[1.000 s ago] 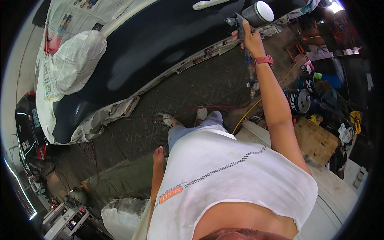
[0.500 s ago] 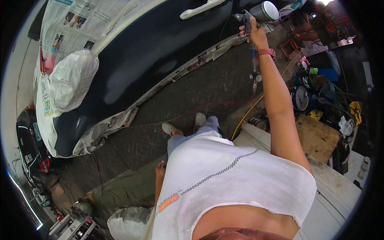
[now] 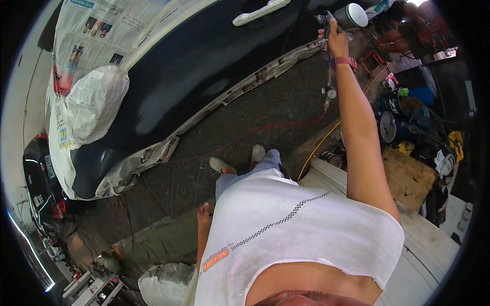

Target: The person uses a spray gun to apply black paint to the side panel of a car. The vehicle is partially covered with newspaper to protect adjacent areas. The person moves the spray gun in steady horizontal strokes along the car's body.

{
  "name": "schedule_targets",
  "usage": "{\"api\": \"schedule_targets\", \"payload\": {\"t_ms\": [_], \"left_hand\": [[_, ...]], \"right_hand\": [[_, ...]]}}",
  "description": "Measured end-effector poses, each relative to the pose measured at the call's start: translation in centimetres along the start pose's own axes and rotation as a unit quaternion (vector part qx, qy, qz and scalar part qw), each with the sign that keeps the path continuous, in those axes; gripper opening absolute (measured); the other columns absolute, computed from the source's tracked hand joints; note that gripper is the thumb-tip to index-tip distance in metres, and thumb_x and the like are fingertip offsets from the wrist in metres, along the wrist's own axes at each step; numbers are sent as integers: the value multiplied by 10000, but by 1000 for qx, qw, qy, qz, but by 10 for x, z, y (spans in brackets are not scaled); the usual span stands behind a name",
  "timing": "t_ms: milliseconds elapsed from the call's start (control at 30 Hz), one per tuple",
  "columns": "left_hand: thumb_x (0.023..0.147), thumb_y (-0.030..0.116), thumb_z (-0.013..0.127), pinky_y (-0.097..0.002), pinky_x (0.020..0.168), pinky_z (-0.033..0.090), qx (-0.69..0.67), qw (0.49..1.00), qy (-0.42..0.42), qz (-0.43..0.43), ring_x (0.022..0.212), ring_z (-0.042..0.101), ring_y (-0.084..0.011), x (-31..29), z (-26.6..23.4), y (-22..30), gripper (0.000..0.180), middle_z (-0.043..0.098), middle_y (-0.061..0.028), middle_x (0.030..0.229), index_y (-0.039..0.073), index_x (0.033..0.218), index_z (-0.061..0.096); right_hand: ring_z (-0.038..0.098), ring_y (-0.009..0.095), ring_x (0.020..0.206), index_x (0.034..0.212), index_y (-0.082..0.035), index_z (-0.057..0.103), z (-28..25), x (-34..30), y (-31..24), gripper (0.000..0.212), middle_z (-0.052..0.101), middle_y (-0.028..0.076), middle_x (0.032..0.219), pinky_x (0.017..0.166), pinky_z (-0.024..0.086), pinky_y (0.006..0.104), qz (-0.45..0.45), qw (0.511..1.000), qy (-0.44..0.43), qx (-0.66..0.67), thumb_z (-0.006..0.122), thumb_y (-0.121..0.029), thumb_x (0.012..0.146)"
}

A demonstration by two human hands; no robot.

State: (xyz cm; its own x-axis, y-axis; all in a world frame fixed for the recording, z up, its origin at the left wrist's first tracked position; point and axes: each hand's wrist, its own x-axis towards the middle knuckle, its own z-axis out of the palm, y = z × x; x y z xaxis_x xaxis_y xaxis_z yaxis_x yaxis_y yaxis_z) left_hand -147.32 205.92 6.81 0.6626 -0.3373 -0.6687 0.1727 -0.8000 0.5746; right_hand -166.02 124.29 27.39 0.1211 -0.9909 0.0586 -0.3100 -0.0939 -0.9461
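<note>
My right arm is stretched out to the far right, and my right hand (image 3: pixel 337 42) is closed around the grip of a spray gun (image 3: pixel 328 21). A metal cup with a pale round end (image 3: pixel 357 15) is fixed to the gun. Its nozzle is turned toward the black car side panel (image 3: pixel 204 71), a short way off it. Below the hand hangs a pressure gauge (image 3: pixel 332 94) on the air line, which runs into a red hose (image 3: pixel 275 125). My left hand (image 3: pixel 204 215) hangs low beside my body, partly seen, fingers loosely apart with nothing visible in them.
Newspaper (image 3: pixel 97 102) masks the car's mirror and windows, and more paper lines its lower edge. A yellow hose (image 3: pixel 319 148) crosses the floor. Paint cans (image 3: pixel 388 126) and a wooden board (image 3: pixel 408 173) stand at right. Another person sits at the far right beside an orange stool (image 3: pixel 372 62).
My right hand has moved a little to the right with the spray gun, and the gauge has swung along with it. My left hand has barely moved.
</note>
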Motion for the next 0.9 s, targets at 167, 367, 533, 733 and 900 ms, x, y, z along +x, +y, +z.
{"api": "schedule_targets", "payload": {"t_ms": [167, 367, 533, 733, 900], "left_hand": [[1001, 510, 645, -324, 701, 469, -74, 997, -36, 2, 756, 558, -145, -8, 0, 9, 463, 606, -29, 816, 53, 929, 652], [1008, 506, 630, -295, 702, 459, -42, 999, 12, 0, 765, 550, -132, -1, 7, -14, 470, 610, -19, 815, 40, 961, 666], [1000, 510, 641, -286, 725, 464, -3, 999, -24, -24, 808, 570, -122, 16, -5, -20, 497, 631, -18, 850, 14, 1009, 680], [996, 457, 669, -275, 736, 465, -146, 989, 1, -40, 816, 573, -102, 30, -21, -42, 445, 644, -9, 883, 15, 1034, 689], [1012, 415, 657, -287, 687, 485, -179, 980, -11, -90, 773, 609, -129, 38, -28, -104, 417, 675, -43, 895, 2, 1050, 690]], "right_hand": [[672, 117, 642, 1188, -16, 692, 29, -63, 8, 585, 747, 71, 862, 468, 478, 270, -3, 997, -73, 18, 462, -539, 1067], [671, 87, 726, 1139, -22, 699, 97, -182, -41, 506, 737, 46, 890, 485, 470, 239, 30, 974, -212, 78, 465, -468, 1087], [653, 70, 730, 1197, -19, 689, 161, -263, -92, 451, 721, 31, 876, 528, 477, 239, 34, 943, -307, 126, 514, -419, 1082], [651, 105, 718, 1178, 17, 688, 231, -332, -134, 435, 700, 56, 810, 695, 532, 283, -26, 925, -363, 109, 537, -379, 1079], [659, 112, 719, 1172, 22, 684, 287, -379, -157, 455, 708, 75, 831, 625, 507, 283, -41, 917, -388, 84, 547, -399, 1067]]}}
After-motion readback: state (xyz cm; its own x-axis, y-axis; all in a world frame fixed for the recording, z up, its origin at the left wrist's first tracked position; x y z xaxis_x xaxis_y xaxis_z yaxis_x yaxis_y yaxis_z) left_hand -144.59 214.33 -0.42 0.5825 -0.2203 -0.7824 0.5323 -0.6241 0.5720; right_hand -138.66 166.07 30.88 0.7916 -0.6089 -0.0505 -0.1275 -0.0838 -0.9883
